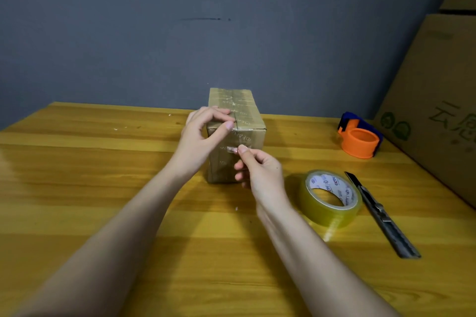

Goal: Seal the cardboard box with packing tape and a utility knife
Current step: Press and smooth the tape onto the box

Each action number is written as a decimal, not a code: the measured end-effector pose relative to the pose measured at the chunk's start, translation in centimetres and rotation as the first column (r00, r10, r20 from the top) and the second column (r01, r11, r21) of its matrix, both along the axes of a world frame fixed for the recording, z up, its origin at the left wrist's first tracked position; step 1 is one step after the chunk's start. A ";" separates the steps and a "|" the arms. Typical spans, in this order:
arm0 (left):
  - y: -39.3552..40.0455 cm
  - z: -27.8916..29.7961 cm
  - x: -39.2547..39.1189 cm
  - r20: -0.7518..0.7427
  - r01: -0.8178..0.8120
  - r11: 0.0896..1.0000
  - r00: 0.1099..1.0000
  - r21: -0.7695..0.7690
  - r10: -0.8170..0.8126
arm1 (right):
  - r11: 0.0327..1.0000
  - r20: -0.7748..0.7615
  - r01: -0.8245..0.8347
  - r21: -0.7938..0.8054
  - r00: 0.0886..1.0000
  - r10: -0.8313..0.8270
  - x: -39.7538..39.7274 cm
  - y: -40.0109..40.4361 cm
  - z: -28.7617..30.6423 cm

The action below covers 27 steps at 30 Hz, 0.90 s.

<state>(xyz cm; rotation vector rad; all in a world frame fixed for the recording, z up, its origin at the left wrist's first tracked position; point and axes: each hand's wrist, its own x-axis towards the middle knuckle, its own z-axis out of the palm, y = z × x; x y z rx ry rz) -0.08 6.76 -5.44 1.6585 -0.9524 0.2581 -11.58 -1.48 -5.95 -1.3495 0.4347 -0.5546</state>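
Box (pixel 235 134) stands mid-desk (pixel 103 188), printed letters mirrored, unreadable. Left hand (pixel 203 134) pinches tape at top edge; right hand (pixel 260 172) pinches tape end on front face. Roll (pixel 329 198) (core print illegible) and knife (pixel 381 213) lie right. Carton (pixel 438 110) shows "云".

An orange and blue tape dispenser (pixel 360 136) sits on the wooden bench (pixel 103 188). Large printed cartons (pixel 438 110) stand stacked at its right edge.
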 end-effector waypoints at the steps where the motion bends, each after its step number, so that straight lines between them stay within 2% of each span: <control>1: 0.0 0.0 0.0 0.001 -0.001 1.000 1.000 -0.006 0.001 | 1.000 0.002 0.003 0.000 1.000 -0.003 0.1 0.0 -0.1; 9: -0.2 -0.3 0.1 0.067 -0.031 0.999 0.997 -0.012 0.032 | 1.000 0.020 0.019 -0.020 1.000 -0.018 0.4 -0.1 -0.4; 19: 0.5 -0.6 0.9 0.167 0.000 0.995 0.986 0.098 -0.017 | 0.996 0.050 0.057 -0.066 0.997 -0.054 0.7 -0.2 -0.9; 23: 0.8 -0.6 1.0 0.207 -0.008 0.991 0.978 0.134 -0.020 | 0.971 0.028 0.109 -0.215 0.994 -0.105 1.0 -0.3 -1.2; 25: 0.8 -0.5 1.0 0.205 -0.005 0.991 0.978 0.137 -0.024 | 0.933 -0.041 0.115 -0.340 0.990 -0.137 1.0 -0.7 -1.6; 27: 0.8 -0.5 1.0 0.207 -0.002 0.991 0.978 0.134 -0.026 | 0.902 -0.154 0.056 -0.429 0.979 -0.133 0.6 -0.9 -1.9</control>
